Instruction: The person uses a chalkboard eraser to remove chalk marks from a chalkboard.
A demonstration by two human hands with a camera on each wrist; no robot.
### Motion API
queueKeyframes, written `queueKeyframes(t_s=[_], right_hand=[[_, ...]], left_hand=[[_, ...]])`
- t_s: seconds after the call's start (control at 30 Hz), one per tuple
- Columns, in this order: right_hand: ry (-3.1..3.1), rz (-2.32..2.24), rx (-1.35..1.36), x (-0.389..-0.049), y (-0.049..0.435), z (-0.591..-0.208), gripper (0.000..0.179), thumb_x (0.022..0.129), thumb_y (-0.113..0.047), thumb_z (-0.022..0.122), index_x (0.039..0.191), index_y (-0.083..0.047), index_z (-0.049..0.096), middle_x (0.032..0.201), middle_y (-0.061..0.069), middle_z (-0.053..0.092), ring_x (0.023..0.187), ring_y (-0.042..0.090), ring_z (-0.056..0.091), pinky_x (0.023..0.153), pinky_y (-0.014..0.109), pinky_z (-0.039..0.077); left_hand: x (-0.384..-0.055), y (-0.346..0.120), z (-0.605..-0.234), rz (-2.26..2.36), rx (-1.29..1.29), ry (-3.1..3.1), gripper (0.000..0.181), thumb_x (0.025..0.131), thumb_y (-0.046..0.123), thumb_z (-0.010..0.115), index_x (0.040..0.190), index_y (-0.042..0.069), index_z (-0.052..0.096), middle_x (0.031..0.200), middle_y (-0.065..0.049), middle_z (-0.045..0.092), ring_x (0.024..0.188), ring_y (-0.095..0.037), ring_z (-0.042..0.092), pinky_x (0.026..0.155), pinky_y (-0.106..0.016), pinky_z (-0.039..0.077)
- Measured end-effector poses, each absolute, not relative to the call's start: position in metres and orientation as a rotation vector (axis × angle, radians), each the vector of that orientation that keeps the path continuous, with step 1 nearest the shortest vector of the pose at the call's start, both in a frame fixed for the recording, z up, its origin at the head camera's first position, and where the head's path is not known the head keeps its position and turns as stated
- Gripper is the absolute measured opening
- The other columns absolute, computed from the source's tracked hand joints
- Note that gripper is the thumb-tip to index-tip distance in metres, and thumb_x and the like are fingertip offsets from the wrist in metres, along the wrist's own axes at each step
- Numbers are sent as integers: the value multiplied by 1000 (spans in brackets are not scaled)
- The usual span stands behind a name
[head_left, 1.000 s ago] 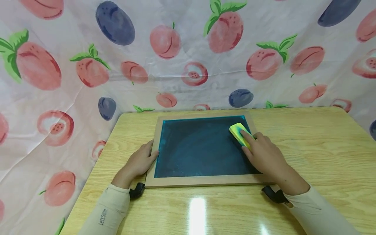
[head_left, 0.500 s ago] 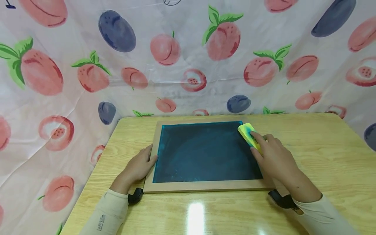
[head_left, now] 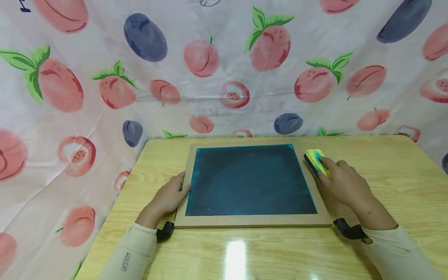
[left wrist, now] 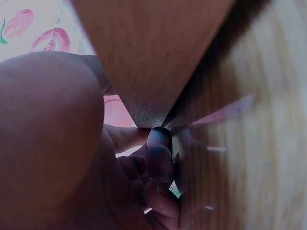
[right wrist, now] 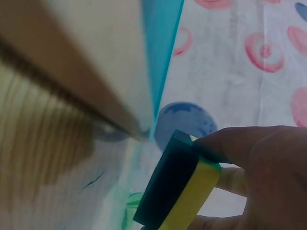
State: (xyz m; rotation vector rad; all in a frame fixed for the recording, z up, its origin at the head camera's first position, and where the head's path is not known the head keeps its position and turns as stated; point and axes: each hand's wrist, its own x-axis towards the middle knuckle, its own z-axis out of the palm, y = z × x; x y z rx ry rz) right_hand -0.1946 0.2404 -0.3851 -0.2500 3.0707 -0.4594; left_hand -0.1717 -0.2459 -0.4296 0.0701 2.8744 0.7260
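Note:
A small chalkboard (head_left: 252,182) with a wooden frame and faint chalk smears lies flat on the table. My left hand (head_left: 167,195) grips its left edge, thumb over the frame and fingers curled along the side, as the left wrist view shows. In my right hand (head_left: 350,186) is a yellow chalkboard eraser (head_left: 317,161) with a blue-green stain on top, pinched between thumb and fingers. It is beyond the right side of the frame, apart from the board surface. The right wrist view shows the eraser's dark felt (right wrist: 168,179) tilted toward the camera.
The wood-grain table (head_left: 280,249) extends in front of the board and to its right. Behind it and at the left hangs a fruit-print cloth (head_left: 206,93). A black wrist mount (head_left: 165,231) sits at the left sleeve, another mount (head_left: 350,230) at the right.
My right hand has carried the eraser rightward, from the board's upper right area past the frame. The eraser now tilts, showing its dark side. My left hand stays on the left edge.

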Motion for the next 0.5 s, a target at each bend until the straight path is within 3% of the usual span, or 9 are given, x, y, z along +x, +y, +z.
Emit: queueKeyframes(t_s=[0.33,0.5], right_hand=[[3016,-427,-236,-206,245,-402,59,100,-25,55,147,7,38,115,43,49,91,53,59,65,59,50],[3029,-400,-199,-205,248,-403,61,99,-25,58,145,8,38,112,43,49,88,53,58,65,60,50]], left_hand=[[-170,-252,-432,690,65,2897,65,107,40,43,159,6,24,128,-17,56,99,-26,60,87,-48,48],[-173,-252,-429,695,75,2892,64,107,40,44,159,8,24,121,-15,57,89,-22,58,81,-44,49]])
